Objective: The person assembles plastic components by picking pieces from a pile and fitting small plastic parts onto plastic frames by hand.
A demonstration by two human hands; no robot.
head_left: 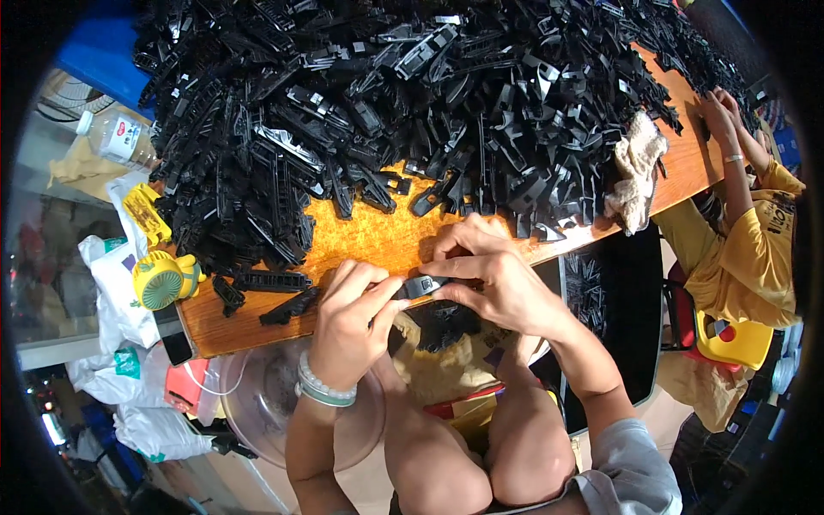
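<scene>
Between my two hands, at the near edge of the wooden table [360,236], is a small dark grey plastic part [422,286] with a curved face and a square mark. My left hand [354,322] pinches its left end with thumb and forefinger; a beaded bracelet and a pale green bangle circle that wrist. My right hand [491,270] grips the other end, fingers curled round it. A big heap of black plastic parts [386,94] covers the far side of the table. Several long black pieces [273,281] lie apart, left of my left hand.
A crumpled cloth [637,172] lies at the table's right. On the left are a yellow toy-like fan [163,281], a phone [178,348] and a plastic bottle [118,137]. Below the edge stands a clear basin [266,412]. Another person in yellow [747,257] works at the far right.
</scene>
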